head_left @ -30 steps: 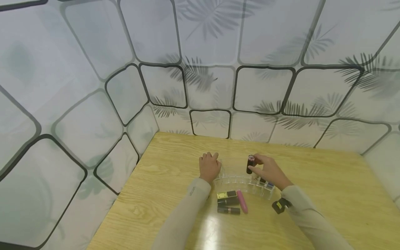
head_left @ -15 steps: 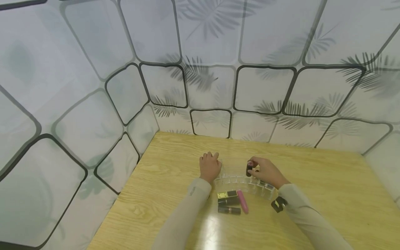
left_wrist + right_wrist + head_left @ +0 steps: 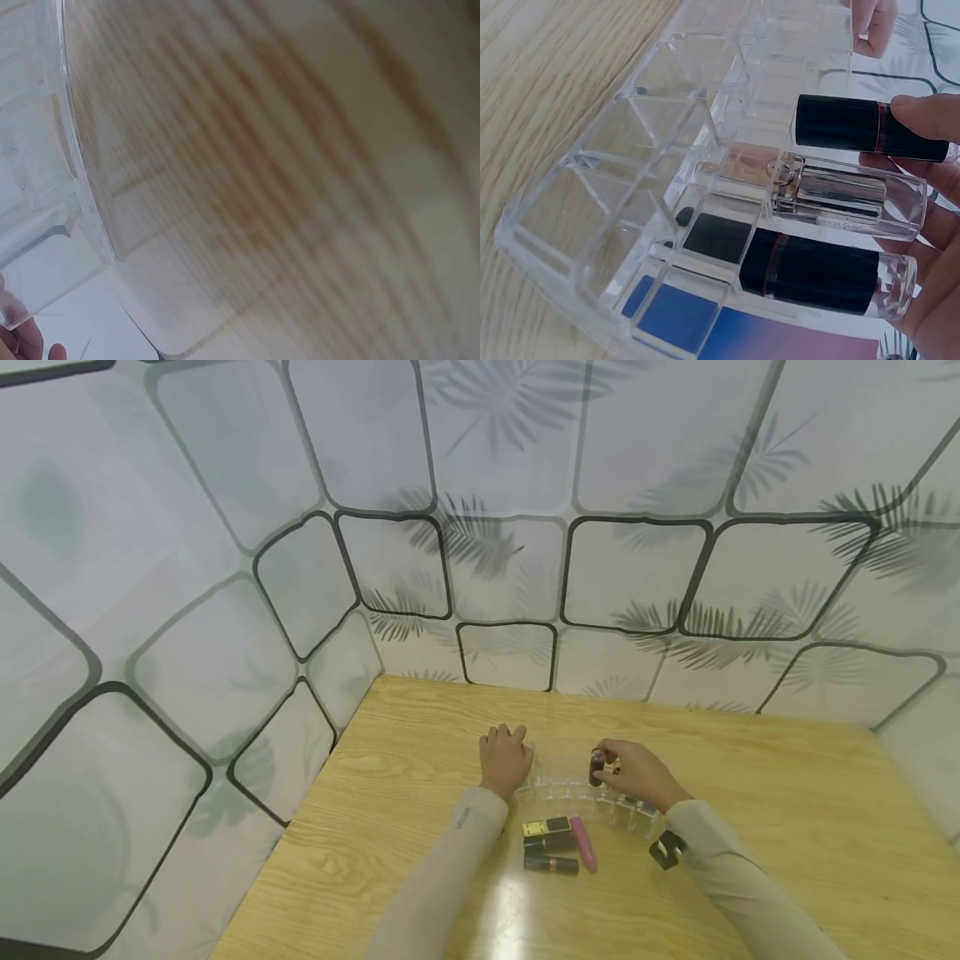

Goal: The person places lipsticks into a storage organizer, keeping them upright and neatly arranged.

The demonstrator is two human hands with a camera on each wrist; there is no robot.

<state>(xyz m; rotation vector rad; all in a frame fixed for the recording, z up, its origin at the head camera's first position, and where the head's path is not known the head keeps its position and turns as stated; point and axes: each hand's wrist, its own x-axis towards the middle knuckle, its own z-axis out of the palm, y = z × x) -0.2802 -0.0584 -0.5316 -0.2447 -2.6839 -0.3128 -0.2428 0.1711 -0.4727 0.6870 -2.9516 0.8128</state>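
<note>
My right hand (image 3: 640, 773) pinches a black lipstick tube (image 3: 597, 767) between thumb and fingers. In the right wrist view this lipstick (image 3: 840, 124) has a thin reddish band, and its far end lies over the compartments of a clear, curved cosmetics organizer (image 3: 622, 142). Beside it in the slots stand a clear-and-silver lip tube (image 3: 840, 196), a black tube with a clear end (image 3: 817, 271) and a blue-to-pink item (image 3: 765, 330). My left hand (image 3: 505, 765) holds the organizer's left end; in the left wrist view its fingers (image 3: 30, 337) are at the clear wall.
In front of the organizer lie a yellow-and-black case (image 3: 546, 827), a black tube (image 3: 550, 843), a banded black lipstick (image 3: 551, 864) and a pink tube (image 3: 583, 843). The wooden table (image 3: 360, 860) meets patterned wall panels at the back and left.
My right hand has lowered the lipstick toward the organizer's compartments and shifted slightly left. The left hand and the things lying in front stay in place.
</note>
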